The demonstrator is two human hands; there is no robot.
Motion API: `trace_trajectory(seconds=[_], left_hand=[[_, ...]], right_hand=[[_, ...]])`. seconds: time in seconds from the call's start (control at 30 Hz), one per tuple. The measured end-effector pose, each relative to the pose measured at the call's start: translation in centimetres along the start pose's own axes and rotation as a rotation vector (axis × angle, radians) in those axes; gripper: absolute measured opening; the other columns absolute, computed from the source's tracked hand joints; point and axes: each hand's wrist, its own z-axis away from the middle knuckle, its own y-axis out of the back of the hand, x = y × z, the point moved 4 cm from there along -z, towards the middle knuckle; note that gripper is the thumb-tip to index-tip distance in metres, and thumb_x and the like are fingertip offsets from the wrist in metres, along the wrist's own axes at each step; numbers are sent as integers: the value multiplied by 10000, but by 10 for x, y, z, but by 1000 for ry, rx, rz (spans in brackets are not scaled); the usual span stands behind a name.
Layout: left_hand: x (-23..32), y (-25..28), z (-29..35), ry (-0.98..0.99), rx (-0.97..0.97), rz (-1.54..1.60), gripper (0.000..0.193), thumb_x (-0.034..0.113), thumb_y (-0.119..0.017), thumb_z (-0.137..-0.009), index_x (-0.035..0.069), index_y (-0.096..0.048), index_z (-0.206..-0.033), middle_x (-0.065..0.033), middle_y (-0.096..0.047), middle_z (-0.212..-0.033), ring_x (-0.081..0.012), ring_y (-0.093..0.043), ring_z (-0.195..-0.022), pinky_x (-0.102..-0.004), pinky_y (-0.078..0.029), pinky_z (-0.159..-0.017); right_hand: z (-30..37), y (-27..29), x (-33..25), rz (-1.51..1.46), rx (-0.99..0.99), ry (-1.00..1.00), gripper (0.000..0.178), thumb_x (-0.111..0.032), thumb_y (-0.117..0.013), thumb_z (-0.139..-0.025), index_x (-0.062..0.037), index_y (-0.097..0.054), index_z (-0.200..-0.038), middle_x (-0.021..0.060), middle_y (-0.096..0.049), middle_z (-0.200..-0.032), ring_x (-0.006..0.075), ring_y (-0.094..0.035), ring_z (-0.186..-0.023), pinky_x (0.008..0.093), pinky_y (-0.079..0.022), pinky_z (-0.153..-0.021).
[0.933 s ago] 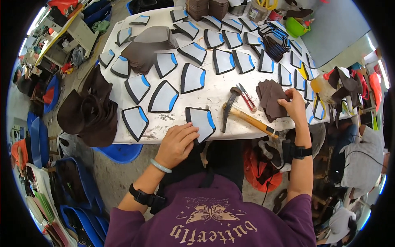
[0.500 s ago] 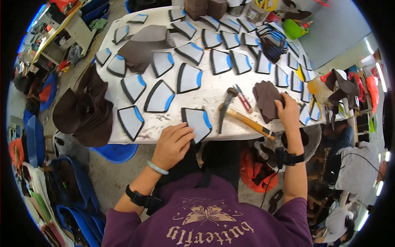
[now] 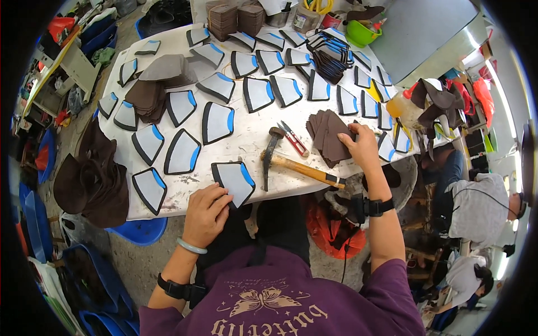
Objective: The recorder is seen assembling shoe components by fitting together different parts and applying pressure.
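My left hand (image 3: 206, 214) has its fingers together on the left edge of a grey curved panel (image 3: 234, 183) with black edging and a blue strip, lying at the table's front edge. My right hand (image 3: 361, 147) grips with thumb and fingers at the right side of a fanned stack of dark brown cut pieces (image 3: 327, 134). How many pieces it pinches is hidden. Between the hands lie a hammer (image 3: 305, 168) with a wooden handle and red-handled snips (image 3: 295, 141).
Several similar grey panels (image 3: 217, 123) cover the white table (image 3: 196, 203). Brown pieces (image 3: 147, 101) are piled at left, near draped brown material (image 3: 92, 179). Black-edged parts (image 3: 329, 64), a green bowl (image 3: 361, 33) and a yellowish bottle (image 3: 404, 109) stand farther back and right. Another person (image 3: 482, 210) sits at right.
The whole view has shifted, so the table's things appear farther left. Both hands stay at about the same spots, the left on the panel and the right at the brown stack.
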Motion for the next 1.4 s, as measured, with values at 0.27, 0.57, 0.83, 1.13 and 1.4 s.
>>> trace_trajectory(seconds=[0.27, 0.57, 0.83, 1.13, 1.4], left_hand=[[0, 0, 0, 32, -1, 29, 312, 1, -686, -707, 70, -657, -1010, -93, -607, -1079, -308, -562, -1086, -406, -418, -918], [0, 1, 0, 36, -15, 27, 319, 8, -689, -704, 70, -652, -1015, -96, -597, -1090, -311, -559, -1086, -409, -416, -926], [0, 1, 1, 34, -29, 21, 324, 13, -685, -710, 72, -648, -1026, -95, -595, -1105, -308, -555, -1104, -410, -411, -937], [-1, 2, 1, 18, -41, 35, 350, -9, -643, -705, 62, -645, -1047, -115, -582, -1143, -322, -548, -1116, -417, -413, -942], [6, 25, -5, 221, 85, 251, 403, 53, -653, -729, 29, -619, -1130, -150, -547, -1207, -281, -543, -1102, -351, -439, -912]], right_hand=[[0, 2, -5, 55, 58, 49, 409, -243, -786, -718, 0, -655, -1020, 170, -655, -973, 340, -615, -921, 402, -476, -834], [10, 2, -16, 121, 151, -15, 432, -291, -789, -719, -28, -636, -1026, 141, -666, -917, 332, -611, -921, 402, -481, -795], [15, 11, -33, 161, 301, 89, 356, -212, -783, -718, -35, -620, -980, 122, -644, -927, 322, -593, -919, 393, -482, -780], [16, 5, -16, -229, 291, 63, 126, -67, -666, -834, -17, -572, -901, 118, -647, -851, 300, -621, -799, 361, -488, -723], [21, 48, -93, -792, 154, 7, 104, -12, -621, -899, -31, -525, -936, -18, -565, -803, 31, -496, -712, 185, -406, -638]])
